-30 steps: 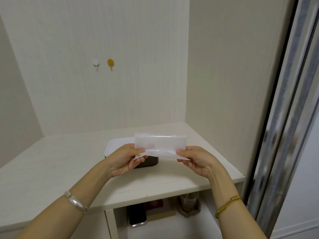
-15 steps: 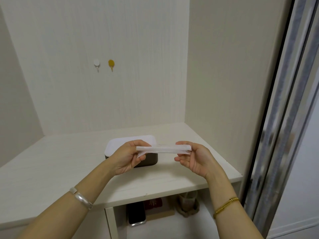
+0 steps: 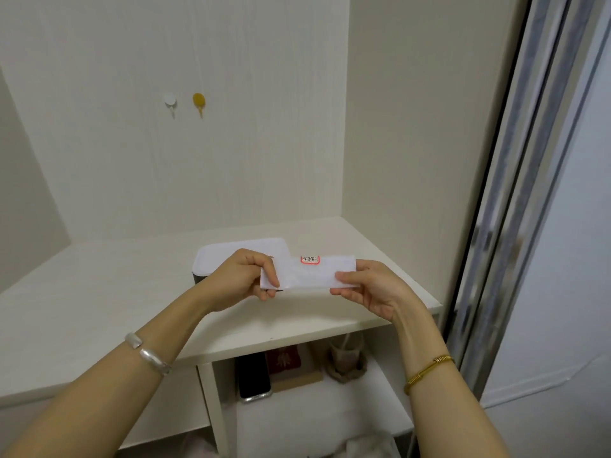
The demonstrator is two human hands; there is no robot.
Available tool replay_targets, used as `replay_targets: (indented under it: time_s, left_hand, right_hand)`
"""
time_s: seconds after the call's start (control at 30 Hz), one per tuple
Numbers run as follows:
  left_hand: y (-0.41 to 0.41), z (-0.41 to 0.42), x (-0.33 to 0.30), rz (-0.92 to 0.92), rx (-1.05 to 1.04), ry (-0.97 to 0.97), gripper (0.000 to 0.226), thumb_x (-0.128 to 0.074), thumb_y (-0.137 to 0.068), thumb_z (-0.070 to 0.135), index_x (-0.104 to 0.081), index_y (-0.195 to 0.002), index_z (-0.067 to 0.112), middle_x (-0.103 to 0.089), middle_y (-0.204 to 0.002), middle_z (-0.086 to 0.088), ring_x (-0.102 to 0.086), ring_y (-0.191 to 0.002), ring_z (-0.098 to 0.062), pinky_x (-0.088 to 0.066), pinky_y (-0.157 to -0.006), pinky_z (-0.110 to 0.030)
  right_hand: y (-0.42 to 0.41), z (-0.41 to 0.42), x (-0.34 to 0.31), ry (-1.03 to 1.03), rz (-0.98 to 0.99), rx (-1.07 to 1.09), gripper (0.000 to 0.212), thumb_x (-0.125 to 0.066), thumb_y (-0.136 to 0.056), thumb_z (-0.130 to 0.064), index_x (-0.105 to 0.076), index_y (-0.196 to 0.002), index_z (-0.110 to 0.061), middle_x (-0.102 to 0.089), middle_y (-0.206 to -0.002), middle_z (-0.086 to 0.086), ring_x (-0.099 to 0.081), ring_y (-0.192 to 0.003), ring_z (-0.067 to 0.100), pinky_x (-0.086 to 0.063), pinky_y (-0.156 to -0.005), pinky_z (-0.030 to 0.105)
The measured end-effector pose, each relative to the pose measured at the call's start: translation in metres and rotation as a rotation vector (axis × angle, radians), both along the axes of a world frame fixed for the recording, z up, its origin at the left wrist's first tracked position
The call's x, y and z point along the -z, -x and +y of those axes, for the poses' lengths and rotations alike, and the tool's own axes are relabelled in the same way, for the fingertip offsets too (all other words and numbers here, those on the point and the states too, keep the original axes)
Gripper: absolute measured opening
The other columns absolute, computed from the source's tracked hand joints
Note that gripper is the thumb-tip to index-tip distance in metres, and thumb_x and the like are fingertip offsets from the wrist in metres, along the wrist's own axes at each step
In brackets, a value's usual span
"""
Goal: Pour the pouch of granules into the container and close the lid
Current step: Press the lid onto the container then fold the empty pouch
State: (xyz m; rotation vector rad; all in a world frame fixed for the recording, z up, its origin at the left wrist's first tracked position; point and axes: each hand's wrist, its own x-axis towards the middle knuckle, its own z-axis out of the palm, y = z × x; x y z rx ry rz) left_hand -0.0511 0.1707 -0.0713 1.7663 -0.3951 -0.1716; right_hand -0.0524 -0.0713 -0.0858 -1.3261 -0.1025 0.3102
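A flat white pouch [image 3: 307,274] with a small red-bordered label is held level in front of me, above the shelf. My left hand [image 3: 243,276] pinches its left end and my right hand [image 3: 370,285] pinches its right end. Behind the pouch sits the container [image 3: 218,259], dark-sided with a white lid lying shut on top; my left hand and the pouch hide its front and right part.
The container rests on a pale wooden shelf [image 3: 99,292] in a wall corner. Two hooks [image 3: 185,102] stick to the back wall. Below the shelf lie a phone [image 3: 254,378], a red packet and a small cup [image 3: 345,355]. A sliding door frame [image 3: 515,193] stands at the right.
The pouch has turned over in my hands: it was first tilted up, then edge-on, and now its labelled face points up. Both hands stayed at its ends.
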Motion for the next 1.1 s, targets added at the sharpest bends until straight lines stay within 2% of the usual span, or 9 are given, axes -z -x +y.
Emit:
replay_targets:
  time_s: [0.1, 0.2, 0.27, 0.37, 0.53, 0.7, 0.9, 1.03, 1.1]
  left_hand:
    - [0.004, -0.002, 0.0, 0.099, 0.053, 0.121, 0.057, -0.026, -0.079, -0.018, -0.067, -0.05, 0.009, -0.063, -0.055, -0.008, -0.06, -0.05, -0.016, -0.044, -0.038, -0.016]
    - [0.013, -0.012, 0.003, 0.241, 0.134, 0.302, 0.034, -0.037, -0.08, 0.005, -0.069, -0.069, 0.004, -0.062, -0.07, -0.012, -0.056, -0.051, -0.018, -0.045, -0.038, -0.019]
    - [0.017, -0.022, 0.003, 0.174, 0.089, 0.236, 0.021, -0.05, -0.08, 0.003, -0.071, -0.076, 0.005, -0.057, -0.067, -0.011, -0.051, -0.045, -0.013, -0.041, -0.037, -0.018]
    - [0.019, -0.04, 0.001, 0.061, 0.02, 0.138, 0.029, -0.055, -0.079, -0.014, -0.075, -0.075, 0.007, -0.057, -0.06, -0.01, -0.048, -0.038, -0.01, -0.041, -0.04, -0.015]
    - [0.028, -0.087, 0.0, 0.103, 0.088, 0.141, 0.033, -0.052, -0.079, -0.017, -0.073, -0.071, 0.006, -0.064, -0.05, -0.001, -0.051, -0.037, -0.008, -0.044, -0.043, -0.01]
    - [0.036, -0.136, 0.022, 0.266, 0.142, 0.127, 0.044, -0.05, -0.081, -0.016, -0.073, -0.052, 0.007, -0.066, -0.062, -0.004, -0.063, -0.047, -0.006, -0.051, -0.046, -0.01]
    - [0.06, -0.195, 0.036, 0.271, 0.262, 0.044, 0.031, -0.049, -0.085, -0.001, -0.074, -0.072, 0.012, -0.07, -0.069, -0.003, -0.064, -0.051, -0.009, -0.052, -0.047, -0.018]
    - [0.088, -0.239, 0.047, 0.249, 0.359, -0.072, 0.032, -0.047, -0.084, -0.003, -0.072, -0.075, 0.013, -0.075, -0.066, 0.001, -0.066, -0.053, -0.009, -0.053, -0.047, -0.018]
    - [0.098, -0.257, 0.055, 0.272, 0.369, -0.08, 0.03, -0.047, -0.084, -0.003, -0.071, -0.077, 0.013, -0.075, -0.076, -0.002, -0.067, -0.056, -0.01, -0.054, -0.05, -0.019]
  right_hand:
    - [0.009, -0.008, -0.003, 0.03, -0.07, 0.026, 0.014, -0.058, -0.087, 0.005, -0.066, -0.087, -0.007, -0.076, -0.064, 0.003, -0.073, -0.056, 0.016, -0.054, -0.045, 0.013]
    - [0.02, -0.018, -0.007, 0.155, -0.162, 0.044, 0.014, -0.055, -0.09, 0.001, -0.064, -0.089, -0.01, -0.073, -0.057, 0.008, -0.07, -0.049, 0.014, -0.052, -0.042, 0.014]
    - [0.031, -0.029, -0.007, 0.199, -0.202, 0.053, 0.011, -0.054, -0.092, -0.003, -0.063, -0.094, -0.009, -0.072, -0.055, 0.009, -0.067, -0.044, 0.015, -0.05, -0.039, 0.015]
    - [0.055, -0.057, 0.001, 0.121, -0.204, 0.071, 0.014, -0.053, -0.092, -0.002, -0.064, -0.098, -0.007, -0.069, -0.053, 0.01, -0.063, -0.039, 0.014, -0.047, -0.037, 0.015]
    - [0.094, -0.093, 0.013, -0.082, -0.169, 0.215, 0.027, -0.046, -0.09, 0.007, -0.069, -0.086, -0.006, -0.063, -0.044, 0.006, -0.057, -0.032, 0.008, -0.043, -0.032, 0.011]
    - [0.136, -0.124, 0.03, -0.11, -0.087, 0.363, 0.033, -0.043, -0.091, 0.01, -0.07, -0.083, -0.007, -0.062, -0.044, 0.006, -0.056, -0.033, 0.008, -0.045, -0.033, 0.011]
    - [0.197, -0.173, 0.058, -0.102, 0.055, 0.672, 0.028, -0.042, -0.091, 0.007, -0.065, -0.083, -0.008, -0.063, -0.04, 0.002, -0.06, -0.033, 0.006, -0.046, -0.032, 0.01]
    - [0.238, -0.197, 0.08, -0.123, 0.128, 0.799, 0.028, -0.04, -0.092, 0.007, -0.062, -0.082, -0.007, -0.065, -0.04, 0.004, -0.063, -0.035, 0.006, -0.046, -0.032, 0.011]
    - [0.252, -0.206, 0.088, -0.142, 0.133, 0.847, 0.028, -0.04, -0.093, 0.007, -0.061, -0.083, -0.008, -0.066, -0.042, 0.005, -0.064, -0.037, 0.007, -0.047, -0.032, 0.011]
